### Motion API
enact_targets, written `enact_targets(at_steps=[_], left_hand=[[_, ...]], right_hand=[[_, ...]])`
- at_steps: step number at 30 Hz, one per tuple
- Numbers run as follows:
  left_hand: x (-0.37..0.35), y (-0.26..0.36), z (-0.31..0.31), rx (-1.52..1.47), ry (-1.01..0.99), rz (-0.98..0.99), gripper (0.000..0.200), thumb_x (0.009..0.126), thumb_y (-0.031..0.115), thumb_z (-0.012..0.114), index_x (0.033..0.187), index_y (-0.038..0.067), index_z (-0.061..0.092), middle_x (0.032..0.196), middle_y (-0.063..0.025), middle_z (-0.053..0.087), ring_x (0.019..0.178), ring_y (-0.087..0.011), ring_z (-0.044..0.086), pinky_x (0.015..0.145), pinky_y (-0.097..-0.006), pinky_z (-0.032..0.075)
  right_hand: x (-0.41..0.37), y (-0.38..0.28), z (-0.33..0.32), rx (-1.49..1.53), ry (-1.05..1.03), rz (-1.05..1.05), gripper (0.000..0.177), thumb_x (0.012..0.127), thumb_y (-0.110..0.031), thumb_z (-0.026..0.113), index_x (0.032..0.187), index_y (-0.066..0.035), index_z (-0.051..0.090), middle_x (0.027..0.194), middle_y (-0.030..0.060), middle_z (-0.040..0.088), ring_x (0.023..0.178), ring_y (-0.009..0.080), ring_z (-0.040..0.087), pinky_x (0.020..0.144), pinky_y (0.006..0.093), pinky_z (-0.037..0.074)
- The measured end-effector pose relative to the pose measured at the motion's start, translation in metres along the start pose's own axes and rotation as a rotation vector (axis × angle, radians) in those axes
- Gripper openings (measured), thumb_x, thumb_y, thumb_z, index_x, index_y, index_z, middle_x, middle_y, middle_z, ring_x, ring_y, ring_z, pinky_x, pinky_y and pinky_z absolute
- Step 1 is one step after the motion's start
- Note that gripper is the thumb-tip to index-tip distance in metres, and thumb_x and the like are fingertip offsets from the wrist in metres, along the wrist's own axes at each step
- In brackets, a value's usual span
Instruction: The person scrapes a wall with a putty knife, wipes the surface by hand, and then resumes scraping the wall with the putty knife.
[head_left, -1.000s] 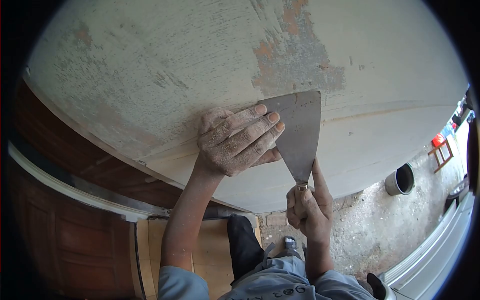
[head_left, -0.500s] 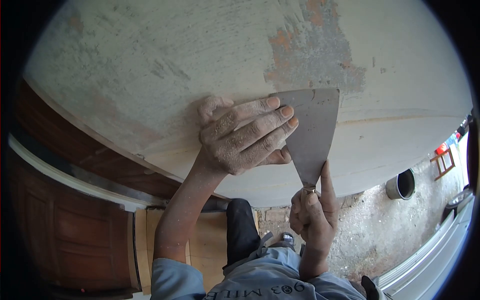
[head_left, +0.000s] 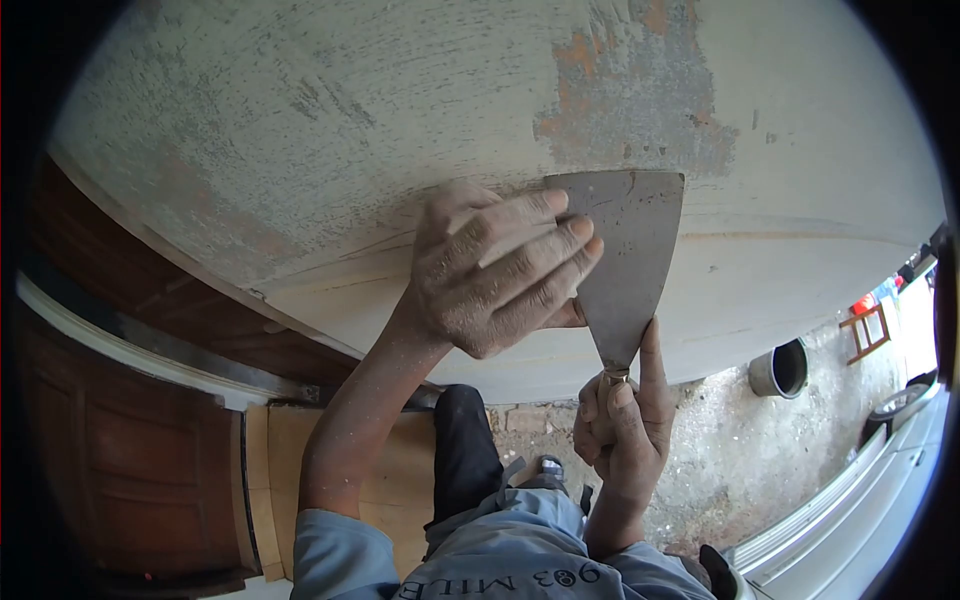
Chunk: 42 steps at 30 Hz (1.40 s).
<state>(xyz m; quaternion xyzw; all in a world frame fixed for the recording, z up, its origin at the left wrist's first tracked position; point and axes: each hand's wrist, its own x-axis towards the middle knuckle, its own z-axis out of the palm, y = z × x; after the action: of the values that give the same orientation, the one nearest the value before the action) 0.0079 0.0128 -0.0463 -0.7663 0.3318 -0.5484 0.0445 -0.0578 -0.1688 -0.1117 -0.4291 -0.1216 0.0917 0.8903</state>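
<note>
A wide putty knife (head_left: pixel 635 265) stands with its broad edge up, by a pale filler-coated curved surface (head_left: pixel 420 100). My right hand (head_left: pixel 625 430) is closed round its handle, the index finger stretched up along the blade's right side. The handle is mostly hidden in the fist. My left hand (head_left: pixel 500 270), covered in pale dust, lays its fingertips on the front of the blade's left side. Its thumb reaches to the blade's left edge and partly behind it; the little finger is curled back. The hand is slightly blurred.
The curved surface bears a grey and orange bare patch (head_left: pixel 640 95). Down on the rough floor (head_left: pixel 700 480) stand a dark-mouthed bucket (head_left: pixel 780 370) and a small wooden frame (head_left: pixel 866 333). A brown panelled door (head_left: pixel 150 450) is at left, a light-coloured vehicle (head_left: pixel 850 510) at lower right.
The left hand has shifted slightly to the right and its little finger has moved toward the other fingers. The putty knife stays nearly in place; the camera view has turned a little.
</note>
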Motion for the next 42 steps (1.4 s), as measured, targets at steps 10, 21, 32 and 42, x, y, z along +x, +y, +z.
enact_targets(at_steps=[10, 21, 32, 42], left_hand=[[0.004, 0.006, 0.006, -0.027, 0.112, -0.135, 0.015, 0.072, 0.039, 0.069, 0.083, 0.029, 0.070, 0.086, 0.0164, 0.065, 0.089, -0.0033, 0.061, 0.080, -0.0380, 0.029], [-0.001, 0.003, 0.010, -0.041, 0.144, -0.113, 0.035, 0.073, 0.055, 0.063, 0.088, 0.025, 0.071, 0.090, 0.0126, 0.064, 0.092, -0.0082, 0.062, 0.097, -0.0378, 0.028], [0.001, 0.005, 0.007, -0.056, 0.125, -0.123, 0.030, 0.072, 0.052, 0.065, 0.086, 0.026, 0.071, 0.088, 0.0143, 0.065, 0.088, -0.0050, 0.062, 0.086, -0.0357, 0.030], [0.002, 0.004, 0.000, 0.000, 0.078, -0.085, 0.037, 0.071, 0.057, 0.064, 0.085, 0.024, 0.072, 0.085, 0.0127, 0.066, 0.087, -0.0059, 0.063, 0.090, -0.0347, 0.030]], right_hand=[[0.005, -0.005, 0.003, 0.033, -0.031, -0.044, 0.057, 0.095, -0.012, 0.042, 0.145, -0.005, 0.015, 0.060, 0.0009, 0.041, 0.044, 0.0028, 0.033, 0.037, 0.0172, 0.026], [0.005, -0.006, 0.009, -0.051, -0.006, -0.066, 0.058, 0.095, -0.013, 0.042, 0.145, -0.004, 0.012, 0.060, 0.0014, 0.042, 0.044, 0.0023, 0.033, 0.037, 0.0179, 0.026], [-0.001, -0.007, 0.012, -0.124, 0.053, -0.052, 0.059, 0.094, -0.010, 0.041, 0.144, -0.001, 0.011, 0.061, 0.0021, 0.045, 0.044, 0.0025, 0.035, 0.037, 0.0176, 0.028], [-0.001, -0.004, 0.012, -0.122, 0.009, -0.069, 0.060, 0.095, -0.013, 0.042, 0.144, -0.001, 0.010, 0.061, 0.0031, 0.047, 0.044, 0.0028, 0.038, 0.039, 0.0179, 0.031]])
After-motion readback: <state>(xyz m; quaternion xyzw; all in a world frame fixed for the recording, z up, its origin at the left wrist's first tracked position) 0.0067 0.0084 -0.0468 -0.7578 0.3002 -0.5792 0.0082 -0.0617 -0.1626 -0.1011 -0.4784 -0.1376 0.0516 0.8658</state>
